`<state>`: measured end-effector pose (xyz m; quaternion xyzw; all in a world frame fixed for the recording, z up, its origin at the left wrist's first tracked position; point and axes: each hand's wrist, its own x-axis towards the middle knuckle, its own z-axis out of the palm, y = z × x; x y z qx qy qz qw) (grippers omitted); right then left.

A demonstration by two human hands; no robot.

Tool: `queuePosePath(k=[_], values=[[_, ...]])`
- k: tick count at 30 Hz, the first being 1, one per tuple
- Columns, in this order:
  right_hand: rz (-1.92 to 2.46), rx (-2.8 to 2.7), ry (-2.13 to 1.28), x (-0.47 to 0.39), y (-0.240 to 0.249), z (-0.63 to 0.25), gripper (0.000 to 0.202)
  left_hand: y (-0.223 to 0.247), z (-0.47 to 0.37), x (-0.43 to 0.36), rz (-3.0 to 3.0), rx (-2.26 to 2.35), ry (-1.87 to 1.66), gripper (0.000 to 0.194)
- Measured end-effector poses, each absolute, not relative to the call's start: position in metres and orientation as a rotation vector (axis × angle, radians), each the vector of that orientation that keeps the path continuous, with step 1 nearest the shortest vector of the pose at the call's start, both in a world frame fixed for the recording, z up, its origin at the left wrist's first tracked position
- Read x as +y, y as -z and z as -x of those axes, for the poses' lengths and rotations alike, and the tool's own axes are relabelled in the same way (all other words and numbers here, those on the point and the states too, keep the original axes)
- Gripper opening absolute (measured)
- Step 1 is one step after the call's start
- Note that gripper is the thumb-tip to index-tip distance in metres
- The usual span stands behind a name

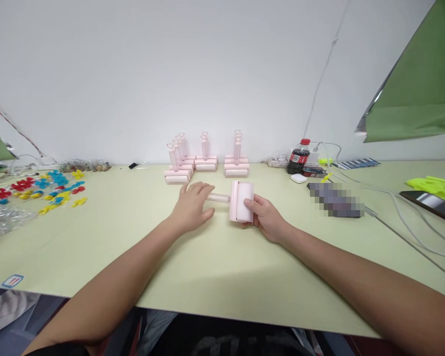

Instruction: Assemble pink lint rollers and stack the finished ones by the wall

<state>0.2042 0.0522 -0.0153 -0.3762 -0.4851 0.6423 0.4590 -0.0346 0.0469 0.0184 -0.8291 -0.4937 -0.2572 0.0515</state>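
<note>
1. Pink and white, the lint roller (234, 202) is in the right hand (267, 217), over the middle of the table, its clear handle (219, 198) pointing left toward the left hand (192, 207). The handle's long axis runs roughly side to side; the roll's long axis crosses it, running from the near side to the wall side.
2. The right hand clamps the roll end, thumb on the white face and fingers partly hidden behind. The left hand is open, its fingers close together and bent, thumb apart; whether they touch the handle's end, I cannot tell.
3. The pale green table (193, 277) meets a white wall (207, 64). A green curtain (415, 84) hangs at the upper right, and a numbered label (13, 281) sits at the table's near left edge.
4. Beyond the hands, near the wall, pink rollers (236, 170) stand in groups on their roll ends, handles upright.
5. On the left are red, blue and yellow pieces (59, 190) and crumpled clear plastic (7, 220).
6. On the right, a red-capped bottle (298, 158) stands near a small white case (298, 178). A pixelated dark object (335, 200), white cables (400, 198), a dark flat device (430, 203) and bright yellow-green material (437, 188) occupy that side.
</note>
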Motion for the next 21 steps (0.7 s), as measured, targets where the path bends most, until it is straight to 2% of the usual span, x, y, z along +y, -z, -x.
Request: queuePosePath(k=[4,7,10,14,16,21], values=[[0.953,-1.227,-1.576,0.052,0.012,-0.202,0.038,-0.014,0.031,0.051,2.521,-1.538,0.566,0.023],[1.087,-1.150,-1.375,0.063,0.007,-0.210,0.041,-0.018,0.047,0.062,2.448,-1.660,0.652,0.017],[1.148,-1.252,-1.183,0.077,0.003,-0.223,0.042,-0.027,0.064,0.069,2.224,-1.869,1.097,0.013],[1.283,-1.839,-0.682,0.088,0.006,-0.224,0.046,-0.038,0.068,0.070,1.936,-1.936,2.111,0.023],[1.260,-2.123,-0.445,0.092,0.008,-0.212,0.049,-0.041,0.065,0.068,1.833,-1.880,2.469,0.027],[1.094,-2.445,-0.340,0.113,0.009,-0.168,0.044,-0.042,0.060,0.067,1.736,-1.779,2.692,0.031]])
